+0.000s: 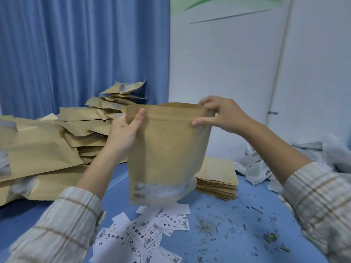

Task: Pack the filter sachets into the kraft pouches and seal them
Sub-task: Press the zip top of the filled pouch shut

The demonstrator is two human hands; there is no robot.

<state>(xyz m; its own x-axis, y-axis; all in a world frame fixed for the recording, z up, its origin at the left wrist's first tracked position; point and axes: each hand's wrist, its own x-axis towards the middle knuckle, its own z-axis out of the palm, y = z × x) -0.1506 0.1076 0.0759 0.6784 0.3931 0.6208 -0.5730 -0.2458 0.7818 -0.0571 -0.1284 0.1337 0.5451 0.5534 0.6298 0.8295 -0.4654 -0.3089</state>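
You hold the tall brown paper pouch (pixel 169 149) up above the blue table (pixel 218 243). Your left hand (pixel 123 131) and right hand (pixel 222 114) pinch its top corners. White sachets show through its clear bottom window (pixel 159 188).

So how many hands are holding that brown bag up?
2: the left hand pinches the kraft pouch at its top left corner, the right hand pinches its top right corner.
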